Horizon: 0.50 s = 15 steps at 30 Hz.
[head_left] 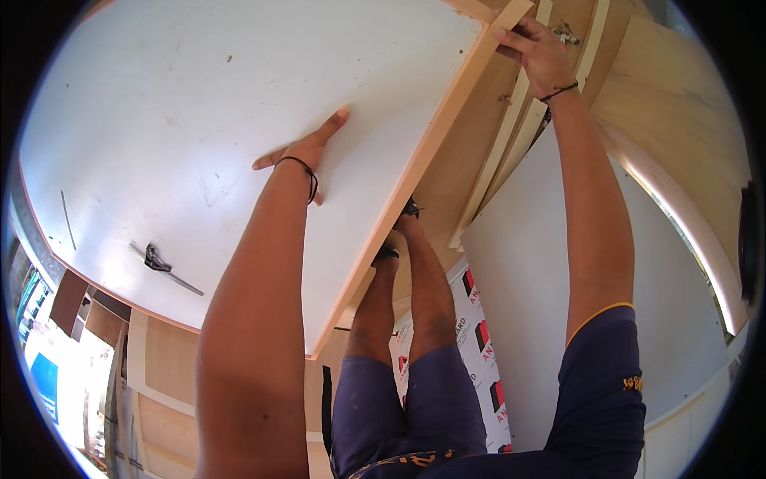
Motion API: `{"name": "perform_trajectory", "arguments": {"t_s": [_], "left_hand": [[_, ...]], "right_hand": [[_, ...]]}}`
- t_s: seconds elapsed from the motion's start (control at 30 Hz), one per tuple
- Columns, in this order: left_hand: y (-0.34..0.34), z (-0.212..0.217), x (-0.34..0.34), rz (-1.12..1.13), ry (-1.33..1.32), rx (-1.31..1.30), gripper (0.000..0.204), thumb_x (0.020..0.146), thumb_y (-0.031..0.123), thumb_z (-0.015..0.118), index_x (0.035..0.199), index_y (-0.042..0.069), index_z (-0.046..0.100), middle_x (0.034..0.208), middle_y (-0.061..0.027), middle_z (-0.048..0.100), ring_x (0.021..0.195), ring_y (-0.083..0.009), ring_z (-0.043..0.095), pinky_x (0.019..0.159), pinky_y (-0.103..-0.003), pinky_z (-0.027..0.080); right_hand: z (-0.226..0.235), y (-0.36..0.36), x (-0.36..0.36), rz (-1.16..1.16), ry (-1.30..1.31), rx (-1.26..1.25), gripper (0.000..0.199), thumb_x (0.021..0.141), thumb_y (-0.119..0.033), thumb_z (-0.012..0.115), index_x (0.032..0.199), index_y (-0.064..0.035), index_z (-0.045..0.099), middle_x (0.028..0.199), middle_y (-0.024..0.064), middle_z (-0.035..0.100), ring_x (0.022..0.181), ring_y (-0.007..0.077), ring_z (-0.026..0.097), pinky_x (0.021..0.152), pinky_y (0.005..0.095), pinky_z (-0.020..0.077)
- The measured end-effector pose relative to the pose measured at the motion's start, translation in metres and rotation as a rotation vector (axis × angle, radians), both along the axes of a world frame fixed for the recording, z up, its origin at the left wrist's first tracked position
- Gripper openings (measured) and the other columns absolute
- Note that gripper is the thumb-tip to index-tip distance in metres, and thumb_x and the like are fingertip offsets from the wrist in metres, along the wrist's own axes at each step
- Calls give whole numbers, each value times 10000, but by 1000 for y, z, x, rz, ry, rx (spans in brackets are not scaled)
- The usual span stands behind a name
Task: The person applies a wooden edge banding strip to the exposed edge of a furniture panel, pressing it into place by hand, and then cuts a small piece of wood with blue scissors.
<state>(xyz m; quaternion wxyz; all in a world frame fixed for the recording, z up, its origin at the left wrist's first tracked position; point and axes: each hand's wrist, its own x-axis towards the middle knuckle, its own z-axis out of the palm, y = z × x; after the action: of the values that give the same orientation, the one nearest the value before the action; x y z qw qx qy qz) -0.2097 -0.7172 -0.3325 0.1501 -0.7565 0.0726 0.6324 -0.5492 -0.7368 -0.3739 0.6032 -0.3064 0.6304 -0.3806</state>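
Note:
My left hand (307,152) lies on a white board (159,144) with a light wooden edge, its fingers spread and nothing in them. At the board's far right corner, the fingers of my right hand (538,52) are closed around the far end of a narrow light wooden strip (447,120). This strip runs along the board's right edge toward me. Whether it is fixed to the board, I cannot tell. To the left of my left forearm, a thin metal tool with a black fitting (155,258) lies on the board.
A thin dark rod (68,219) lies at the board's left. Under and right of it are plywood sheets (662,88), long wooden battens (511,144) and a grey-white panel (542,231). My legs (431,287) stand beside the board's right edge, near a printed white sheet (487,351).

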Motion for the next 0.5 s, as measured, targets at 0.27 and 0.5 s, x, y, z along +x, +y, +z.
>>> {"name": "perform_trajectory", "arguments": {"t_s": [0.27, 0.5], "left_hand": [[3, -9, 1, 16, -69, 35, 1344, 571, 673, 711, 1396, -7, -103, 1462, -182, 185, 1367, -368, 67, 1003, -674, 124], [3, -12, 2, -47, -18, -30, 1440, 538, 651, 747, 1337, -28, -241, 1448, -224, 186, 1353, -397, 109, 996, -676, 140]], "right_hand": [[-5, 1, -2, -17, -1, -19, 257, 814, -76, 649, 1060, -21, 598, 978, 37, 608, 906, 139, 591, 858, 277, 508], [-6, 2, -3, -12, -19, -29, 238, 816, -74, 647, 1046, -32, 603, 975, 33, 614, 898, 135, 595, 850, 276, 510]]}}
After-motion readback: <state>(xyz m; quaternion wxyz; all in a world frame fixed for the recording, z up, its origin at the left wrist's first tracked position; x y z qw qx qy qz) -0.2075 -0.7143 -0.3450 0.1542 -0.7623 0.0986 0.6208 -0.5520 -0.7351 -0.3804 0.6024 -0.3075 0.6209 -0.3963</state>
